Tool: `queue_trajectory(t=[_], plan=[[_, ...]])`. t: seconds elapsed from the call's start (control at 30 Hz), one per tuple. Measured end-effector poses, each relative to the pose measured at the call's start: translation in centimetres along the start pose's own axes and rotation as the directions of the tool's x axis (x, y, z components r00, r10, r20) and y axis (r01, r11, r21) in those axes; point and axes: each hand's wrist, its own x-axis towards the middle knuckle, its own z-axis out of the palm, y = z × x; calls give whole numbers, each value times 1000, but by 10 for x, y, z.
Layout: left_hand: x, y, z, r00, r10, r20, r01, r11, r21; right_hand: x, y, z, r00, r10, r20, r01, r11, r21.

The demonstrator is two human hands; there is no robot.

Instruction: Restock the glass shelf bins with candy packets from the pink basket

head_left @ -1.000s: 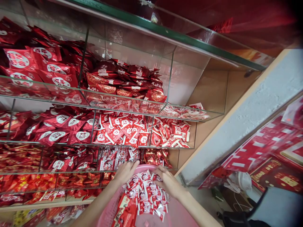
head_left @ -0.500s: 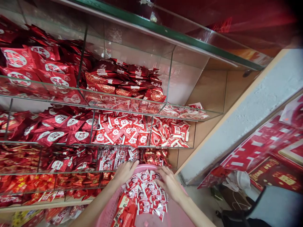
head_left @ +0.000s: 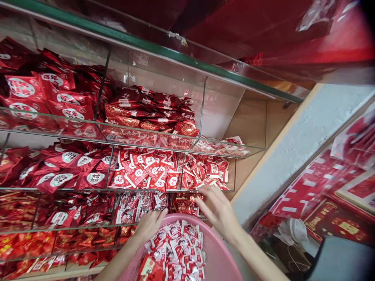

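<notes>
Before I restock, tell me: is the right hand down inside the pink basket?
No, the right hand is above the rim of the pink basket, reaching toward the small red-and-gold packets.

Pink basket (head_left: 222, 253), filled with red-and-white sachets (head_left: 172, 249); left hand (head_left: 149, 225) at its rim, fingers over the sachets. Right hand (head_left: 218, 208), fingers spread, at the edge of a glass shelf (head_left: 146, 224), just beside red foil packets (head_left: 184, 205).

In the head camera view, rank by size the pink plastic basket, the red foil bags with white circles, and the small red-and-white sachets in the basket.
Largest to smallest: pink plastic basket, red foil bags with white circles, small red-and-white sachets. The basket is nearest the camera, which exaggerates it.
</notes>
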Motion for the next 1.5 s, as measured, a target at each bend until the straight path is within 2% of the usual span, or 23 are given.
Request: queue_trajectory(t=[0.07, 0.1, 0.2, 0.23, 0.3, 0.4, 0.47, 0.53, 0.67, 0.77, 0.87, 0.97, 1.07, 1.13, 1.17, 1.2, 1.23, 1.3, 1.33, 1.37, 1.4, 1.43, 1.5], plan=[[0, -1, 1, 1000, 3, 1, -3, 1000, -12, 31, -9, -33, 976, -117, -182, 107, 992, -67], [0, -1, 1, 1000, 1, 2, -1, 1000, -15, 47, -11, -50, 953, -147, -263, 121, 986, -115], [1, -2, 2, 1000, -15, 4, 15, 1000, -20, 93, 0, -94, 891, -165, -423, 54, 964, -262], [1, -2, 2, 1000, -18, 4, 18, 1000, -23, 107, 8, -106, 890, -139, -434, 4, 955, -297], [1, -3, 2, 1000, -18, 4, 18, 999, -32, 129, 29, -123, 926, -34, -377, -114, 924, -365], [1, -3, 3, 1000, -21, -8, 21, 999, -33, 152, 54, -136, 967, 180, -183, -248, 839, -484], [1, -3, 2, 1000, -22, -13, 21, 999, -30, 161, 63, -138, 950, 303, -81, -296, 783, -547], [0, -2, 2, 1000, -16, -6, 16, 999, -29, 165, 64, -139, 924, 380, -36, -328, 745, -581], [-1, -1, 1, 1000, -12, -7, 12, 1000, -16, 166, 63, -139, 908, 419, -31, -358, 733, -578], [-1, 0, 1, 1000, -22, -3, 22, 1000, 0, 161, 65, -140, 921, 376, -104, -372, 765, -525], [-1, 1, 1, 1000, -17, -1, 17, 1000, 11, 150, 61, -141, 917, 261, -300, -368, 844, -390], [-2, 2, -1, 1000, -16, -2, 16, 1000, 14, 129, 41, -138, 835, 111, -539, -265, 940, -216], [-1, 3, -1, 1000, -17, -3, 17, 1000, 19, 99, 8, -124, 711, -89, -698, -106, 967, -231], [-1, 2, 0, 1000, -17, 4, 17, 1000, 24, 75, -14, -107, 626, -163, -762, -11, 976, -218], [0, 2, 0, 1000, -18, 7, 18, 999, 27, 63, -23, -95, 597, -145, -789, 39, 988, -152], [0, 2, 1, 1000, -20, 10, 20, 999, 31, 51, -30, -83, 588, -85, -804, 81, 996, -46], [0, 1, 1, 1000, -23, 10, 23, 999, 35, 39, -35, -70, 605, 16, -796, 98, 991, 94], [1, 1, 1, 1000, -27, 11, 27, 999, 40, 17, -40, -43, 675, 299, -675, 27, 904, 427], [0, 1, 1, 1000, -28, 14, 27, 999, 42, 7, -40, -30, 701, 452, -552, -49, 802, 595], [0, 2, 0, 999, -27, 18, 26, 999, 42, -2, -38, -17, 716, 586, -381, -142, 655, 742], [0, 2, -1, 999, -23, 23, 22, 999, 41, -10, -36, -5, 717, 676, -172, -239, 469, 850], [-1, 3, -1, 999, -19, 28, 18, 999, 42, -17, -34, 7, 700, 712, 56, -336, 259, 905], [-1, 4, -3, 999, -14, 30, 13, 999, 41, -28, -28, 27, 615, 644, 456, -513, -112, 851]])
